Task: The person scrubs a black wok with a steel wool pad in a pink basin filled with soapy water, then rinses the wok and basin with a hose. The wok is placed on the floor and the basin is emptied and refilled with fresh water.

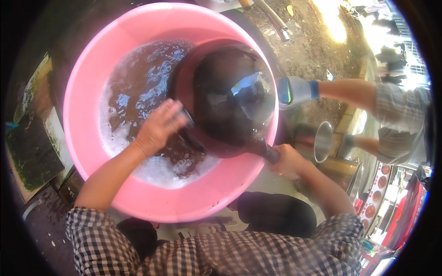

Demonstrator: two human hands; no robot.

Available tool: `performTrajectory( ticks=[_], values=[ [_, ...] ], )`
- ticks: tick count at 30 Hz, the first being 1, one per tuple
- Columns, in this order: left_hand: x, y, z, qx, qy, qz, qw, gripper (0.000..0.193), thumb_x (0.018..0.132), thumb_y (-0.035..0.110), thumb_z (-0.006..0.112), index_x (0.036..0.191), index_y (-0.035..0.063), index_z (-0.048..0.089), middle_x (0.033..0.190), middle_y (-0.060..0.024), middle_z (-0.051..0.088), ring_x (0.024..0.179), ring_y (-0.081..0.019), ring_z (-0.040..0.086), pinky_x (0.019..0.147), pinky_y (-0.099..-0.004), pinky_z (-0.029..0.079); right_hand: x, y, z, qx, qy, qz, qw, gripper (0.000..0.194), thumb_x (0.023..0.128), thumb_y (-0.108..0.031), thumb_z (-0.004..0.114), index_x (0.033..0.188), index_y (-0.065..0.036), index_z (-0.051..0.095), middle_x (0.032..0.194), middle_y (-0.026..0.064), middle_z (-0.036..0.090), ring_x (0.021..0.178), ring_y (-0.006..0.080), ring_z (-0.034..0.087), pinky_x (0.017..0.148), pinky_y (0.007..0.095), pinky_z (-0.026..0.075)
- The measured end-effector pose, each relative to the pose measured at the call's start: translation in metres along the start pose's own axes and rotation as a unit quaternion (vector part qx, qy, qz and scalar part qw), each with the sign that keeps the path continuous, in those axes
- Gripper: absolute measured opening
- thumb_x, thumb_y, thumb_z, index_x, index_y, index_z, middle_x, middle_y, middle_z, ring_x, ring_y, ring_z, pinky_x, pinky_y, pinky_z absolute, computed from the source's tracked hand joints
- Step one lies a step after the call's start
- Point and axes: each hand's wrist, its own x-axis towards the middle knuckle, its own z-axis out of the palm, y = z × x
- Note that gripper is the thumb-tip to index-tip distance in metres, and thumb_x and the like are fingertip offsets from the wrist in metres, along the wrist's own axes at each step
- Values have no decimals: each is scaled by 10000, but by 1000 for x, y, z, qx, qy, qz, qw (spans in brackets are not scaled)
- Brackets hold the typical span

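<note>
A large pink plastic tub (pixel 165 203) holds brown, foamy water (pixel 138 79). Over its right side lies a dark wok (pixel 231 93), tilted, its wet rounded underside facing up. My right hand (pixel 286 160) grips the wok's handle (pixel 271 153) just beyond the tub's rim. My left hand (pixel 164 126), blurred, is above the water at the wok's left edge. A small, dark and shiny thing (pixel 188 117) shows at its fingertips; what it is, and how firmly it is held, cannot be told.
Another person's lower leg and shoe (pixel 297 91) stand close to the tub's right rim. Metal pots (pixel 323 141) are on the ground at the right. Metal pipes (pixel 274 20) lie beyond the rim at the top. Mossy slabs (pixel 34 151) are at the left.
</note>
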Motion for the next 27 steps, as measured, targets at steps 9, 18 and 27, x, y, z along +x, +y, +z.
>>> performTrajectory(
  ticks=[9,18,27],
  values=[
    [53,-18,11,-147,166,-271,936,463,801,12,562,1263,42,552,1226,-183,577,1148,-377,528,979,-423,425,5,10,8,-52,43,-37,997,343,687,-164,712,998,-26,669,733,122,668,647,221,669,640,349,532],
    [179,-84,-11,-262,49,-303,915,324,873,267,522,1055,34,654,1051,-182,655,1003,-357,590,871,-427,454,8,10,11,-180,71,-56,979,388,691,-282,683,1034,-100,670,924,177,688,862,380,654,795,466,527],
    [43,-79,39,-350,-56,-672,650,445,887,301,510,1176,-21,616,1224,-196,598,1093,-285,565,900,-410,447,6,13,8,-163,54,-69,983,431,689,-274,693,1072,-81,649,947,193,682,879,390,649,810,470,525]
  ],
)
